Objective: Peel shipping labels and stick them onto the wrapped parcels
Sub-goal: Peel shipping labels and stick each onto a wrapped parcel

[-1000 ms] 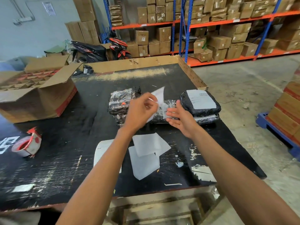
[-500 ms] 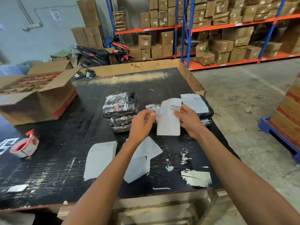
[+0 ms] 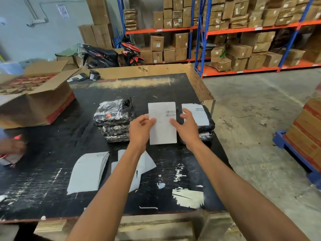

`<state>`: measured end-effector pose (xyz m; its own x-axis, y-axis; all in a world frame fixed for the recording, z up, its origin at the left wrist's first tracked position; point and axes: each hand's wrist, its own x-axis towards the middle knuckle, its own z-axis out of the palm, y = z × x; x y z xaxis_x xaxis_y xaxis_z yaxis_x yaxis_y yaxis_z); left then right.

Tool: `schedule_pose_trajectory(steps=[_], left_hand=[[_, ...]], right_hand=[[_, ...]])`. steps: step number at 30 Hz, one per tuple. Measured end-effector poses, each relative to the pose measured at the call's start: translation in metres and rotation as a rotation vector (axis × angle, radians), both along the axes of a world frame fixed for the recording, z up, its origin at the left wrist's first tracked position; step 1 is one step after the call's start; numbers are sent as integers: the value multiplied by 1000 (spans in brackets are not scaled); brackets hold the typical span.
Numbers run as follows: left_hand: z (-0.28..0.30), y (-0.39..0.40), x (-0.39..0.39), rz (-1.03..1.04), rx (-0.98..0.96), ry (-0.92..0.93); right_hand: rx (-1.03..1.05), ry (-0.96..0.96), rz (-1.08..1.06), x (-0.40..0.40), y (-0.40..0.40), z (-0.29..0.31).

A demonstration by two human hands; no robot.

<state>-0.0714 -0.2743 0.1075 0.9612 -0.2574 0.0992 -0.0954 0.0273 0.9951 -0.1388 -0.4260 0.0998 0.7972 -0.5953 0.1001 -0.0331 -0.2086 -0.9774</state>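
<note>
observed: a shipping label (image 3: pixel 162 123), white with barcodes near its upper right, lies face up between the two hands, over the middle of the black desk (image 3: pixel 52 171). what it lies on is hidden beneath it. the left hand (image 3: pixel 141 130) pinches the label's left edge between thumb and curled fingers. the right hand (image 3: pixel 186 128) has its fingers spread and fairly straight, the thumb tip touching the label's right edge; it grips nothing.

just left of the label stands a stack of wrapped parcels (image 3: pixel 113 120) in black film, three high, unlabelled on top, with a small orange mark on the top one. just right of the label sits a labelled parcel (image 3: pixel 203 117), black, a white label already on its top face, resting on another wrapped parcel below it.

nearer the desk's front edge lie loose white backing sheets (image 3: pixel 87 172), partly hidden by the left forearm. an open cardboard box (image 3: pixel 36 105) sits on the desk's far left. at the left frame edge another person's hand (image 3: pixel 12 146) is blurred; what it holds cannot be told. shelving with cartons (image 3: pixel 234 32) stands behind the desk.
</note>
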Motion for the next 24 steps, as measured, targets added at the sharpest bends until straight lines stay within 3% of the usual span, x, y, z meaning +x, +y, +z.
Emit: schedule_pose_trajectory(steps=[5, 19, 24], left_hand=[[5, 1, 23, -18, -37, 61], [-29, -34, 118, 24, 122, 296], [-45, -41, 134, -25, 169, 285]], right_hand=[[-35, 46, 105, 15, -9, -2], [-172, 211, -97, 107, 13, -47], [-175, 268, -141, 117, 10, -58]])
